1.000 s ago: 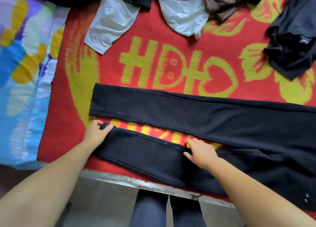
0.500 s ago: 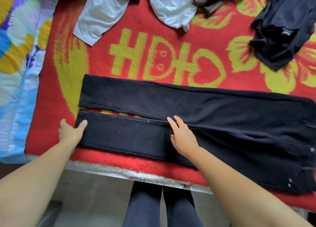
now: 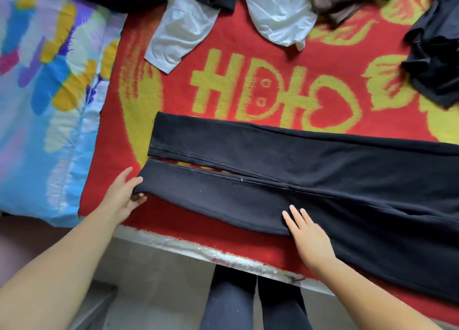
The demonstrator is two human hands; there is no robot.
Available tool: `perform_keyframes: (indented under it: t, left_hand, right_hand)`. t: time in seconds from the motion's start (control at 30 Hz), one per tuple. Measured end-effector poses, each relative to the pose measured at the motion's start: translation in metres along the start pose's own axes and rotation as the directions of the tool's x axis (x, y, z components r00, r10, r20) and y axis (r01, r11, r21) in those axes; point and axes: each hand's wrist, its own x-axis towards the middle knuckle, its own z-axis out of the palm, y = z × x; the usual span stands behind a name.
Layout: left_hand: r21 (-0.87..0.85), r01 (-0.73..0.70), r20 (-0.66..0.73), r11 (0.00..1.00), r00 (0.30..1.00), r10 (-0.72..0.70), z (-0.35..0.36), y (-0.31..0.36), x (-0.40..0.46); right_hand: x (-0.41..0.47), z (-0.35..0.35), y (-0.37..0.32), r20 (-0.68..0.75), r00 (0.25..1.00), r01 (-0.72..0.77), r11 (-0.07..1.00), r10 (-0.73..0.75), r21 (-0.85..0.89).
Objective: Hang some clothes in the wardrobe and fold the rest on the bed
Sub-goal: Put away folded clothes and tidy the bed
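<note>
A red blanket [image 3: 223,56] with yellow lettering covers the bed, and on it, below the lettering, lie black trousers [image 3: 323,180] spread flat, legs pointing left and a thin strip of blanket showing between them. Above the lettering sits a heap of unfolded clothes: a white garment [image 3: 280,23] in the middle and a dark garment [image 3: 437,63] to the right. Left of the blanket is a multicoloured quilt [image 3: 49,93].

The right hand [image 3: 308,232] lies flat on the near leg's lower edge, fingers straight and slightly apart. The left hand [image 3: 124,195] pinches the hem corner of that leg, thumb above and fingers curled beneath.

If the hem is lifted over while the right hand presses only lightly, the leg could drag sideways and land askew on the far leg, creasing the fold.

Half a second ago the left hand merely rested against the hem, and the right hand was at the seam between the legs; it has since moved to the near edge.
</note>
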Motion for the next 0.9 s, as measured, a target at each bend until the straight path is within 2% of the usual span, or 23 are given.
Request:
perform_keyframes:
  t: [0.07, 0.13, 0.27, 0.4, 0.47, 0.53, 0.6, 0.67, 0.7, 0.73, 0.77, 0.83, 0.9]
  left_hand:
    - [-0.067, 0.009, 0.056, 0.998, 0.998, -0.005, 0.006, 0.013, -0.007]
    - [-0.193, 0.077, 0.106, 0.978, 0.993, -0.057, 0.011, 0.028, -0.012]
    - [-0.362, 0.208, 0.225, 0.909, 0.965, -0.131, 0.029, 0.068, -0.014]
    - [-0.444, 0.274, 0.207, 0.853, 0.958, -0.2, 0.061, 0.104, 0.005]
    - [-0.519, 0.253, 0.144, 0.816, 0.967, -0.208, 0.078, 0.114, 0.02]
    - [-0.564, 0.183, 0.07, 0.805, 0.982, -0.174, 0.095, 0.119, 0.033]
    - [-0.459, 0.089, -0.019, 0.884, 0.994, -0.11, 0.112, 0.116, 0.039]
    - [-0.125, -0.048, -0.085, 0.991, 0.996, 0.038, 0.122, 0.104, 0.034]
    - [0.131, -0.149, -0.091, 0.98, 0.983, 0.162, 0.125, 0.096, 0.028]
    - [0.377, -0.257, -0.04, 0.89, 0.955, 0.293, 0.126, 0.087, 0.021]
    - [0.55, -0.352, 0.061, 0.758, 0.922, 0.384, 0.128, 0.078, 0.013]
    - [0.692, -0.479, 0.256, 0.541, 0.863, 0.436, 0.138, 0.065, -0.006]
    - [0.71, -0.552, 0.384, 0.437, 0.824, 0.417, 0.154, 0.057, -0.026]
  right_hand:
    - [0.007, -0.021, 0.007, -0.005, 1.0, -0.01, 0.991, 0.011, 0.137]
    - [0.019, -0.055, 0.022, 0.015, 0.999, -0.041, 0.967, 0.038, 0.251]
    - [0.051, -0.137, 0.063, -0.003, 0.987, -0.155, 0.944, 0.163, 0.29]
    - [0.096, -0.196, 0.08, 0.03, 0.986, -0.167, 0.946, 0.165, 0.279]
    - [0.118, -0.199, 0.076, -0.066, 0.977, -0.178, 0.949, 0.201, 0.26]
    - [0.134, -0.19, 0.065, -0.261, 0.927, -0.195, 0.941, 0.268, 0.275]
    - [0.138, -0.175, 0.048, -0.416, 0.849, -0.18, 0.917, 0.327, 0.355]
    - [0.132, -0.161, 0.031, -0.472, 0.822, -0.151, 0.921, 0.318, 0.359]
    - [0.125, -0.154, 0.025, -0.473, 0.834, -0.144, 0.939, 0.285, 0.311]
    - [0.119, -0.147, 0.02, -0.465, 0.852, -0.132, 0.958, 0.24, 0.253]
    - [0.111, -0.141, 0.017, -0.449, 0.872, -0.115, 0.972, 0.198, 0.205]
    - [0.096, -0.134, 0.017, -0.402, 0.902, -0.101, 0.983, 0.156, 0.156]
    - [0.083, -0.129, 0.019, -0.371, 0.914, -0.112, 0.981, 0.164, 0.157]
